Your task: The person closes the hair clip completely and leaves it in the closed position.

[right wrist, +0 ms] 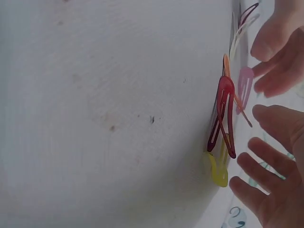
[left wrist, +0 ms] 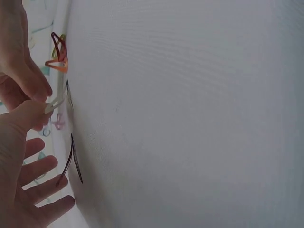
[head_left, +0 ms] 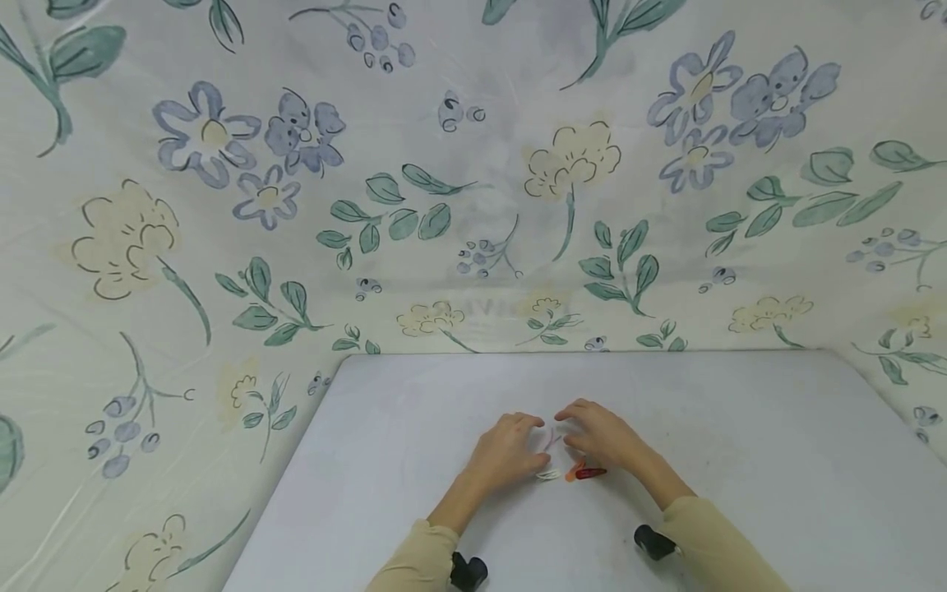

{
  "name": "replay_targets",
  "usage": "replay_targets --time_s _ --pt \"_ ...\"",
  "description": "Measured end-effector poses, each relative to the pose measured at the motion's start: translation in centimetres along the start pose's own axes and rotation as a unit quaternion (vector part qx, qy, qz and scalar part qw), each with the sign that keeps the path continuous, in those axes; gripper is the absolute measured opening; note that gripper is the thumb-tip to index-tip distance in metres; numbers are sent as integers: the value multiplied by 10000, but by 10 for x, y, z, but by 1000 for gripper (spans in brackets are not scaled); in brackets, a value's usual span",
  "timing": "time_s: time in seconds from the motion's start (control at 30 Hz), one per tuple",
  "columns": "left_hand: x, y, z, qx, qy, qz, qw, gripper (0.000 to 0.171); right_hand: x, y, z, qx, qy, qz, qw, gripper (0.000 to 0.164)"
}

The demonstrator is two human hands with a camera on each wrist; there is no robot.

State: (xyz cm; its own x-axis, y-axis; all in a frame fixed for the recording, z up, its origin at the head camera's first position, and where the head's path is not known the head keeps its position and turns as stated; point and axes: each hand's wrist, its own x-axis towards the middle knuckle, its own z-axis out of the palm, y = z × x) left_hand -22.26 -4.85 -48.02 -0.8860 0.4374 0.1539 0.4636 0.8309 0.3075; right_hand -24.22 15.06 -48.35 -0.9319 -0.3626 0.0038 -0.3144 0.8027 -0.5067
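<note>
Several snap hair clips lie between the two hands. My left hand (head_left: pixel 506 450) is spread, its thumb close above a white hair clip (head_left: pixel 547 474); whether they touch cannot be told. Across from it, my right hand (head_left: pixel 602 436) has parted fingers around the other side. Beside it sit a red hair clip (right wrist: pixel 226 111), an orange hair clip (right wrist: pixel 226 66) and a yellow hair clip (right wrist: pixel 219 175). A pink hair clip (right wrist: pixel 245 85) stands between the hands, near the left fingertips. Next to the left fingers is a dark hair clip (left wrist: pixel 72 154). Neither hand plainly grips a clip.
The clips lie on a white tabletop (head_left: pixel 414 403). Behind and beside it hangs a flower-patterned sheet (head_left: pixel 503 164). Black wrist devices (head_left: pixel 654 543) sit at both beige sleeves (head_left: pixel 713 538).
</note>
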Motion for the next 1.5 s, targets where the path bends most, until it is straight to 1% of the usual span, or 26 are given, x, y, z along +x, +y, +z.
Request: replay_targets --time_s 0.13,0.27,0.43,0.53,0.63,0.73,0.93,1.17,1.27,1.37,1.5 --pt "0 3 2 -21 121 51 9999 42 3 -4 2 -81 -98 -54 9999 29" --pt "1 4 3 -140 223 -14 9997 38 4 -8 4 -222 -183 -150 9995 27" --pt "3 5 7 -301 225 -72 9993 32 2 -11 4 -414 -201 -52 9989 27" --pt "4 6 9 -281 316 -49 9991 29 2 -12 4 -473 -225 0 9986 28" --pt "5 7 12 -237 412 -96 9988 27 2 -12 4 -521 -258 35 9983 29" --pt "5 9 13 -272 468 -209 9983 25 2 -12 4 -582 -274 13 9979 29" --pt "7 13 15 -160 525 -383 9978 22 4 -12 4 -652 -194 -69 9977 22" --pt "8 14 17 -31 565 -439 9974 15 6 -13 7 -709 -193 14 9973 18" --pt "9 13 19 -67 585 -463 9972 11 6 -13 7 -747 -184 -4 9970 18" --pt "9 11 20 -119 616 -496 9968 7 7 -13 7 -742 -138 -132 9971 18" --pt "9 9 22 -232 670 -554 9959 7 7 -13 8 -724 -122 -239 9970 16"
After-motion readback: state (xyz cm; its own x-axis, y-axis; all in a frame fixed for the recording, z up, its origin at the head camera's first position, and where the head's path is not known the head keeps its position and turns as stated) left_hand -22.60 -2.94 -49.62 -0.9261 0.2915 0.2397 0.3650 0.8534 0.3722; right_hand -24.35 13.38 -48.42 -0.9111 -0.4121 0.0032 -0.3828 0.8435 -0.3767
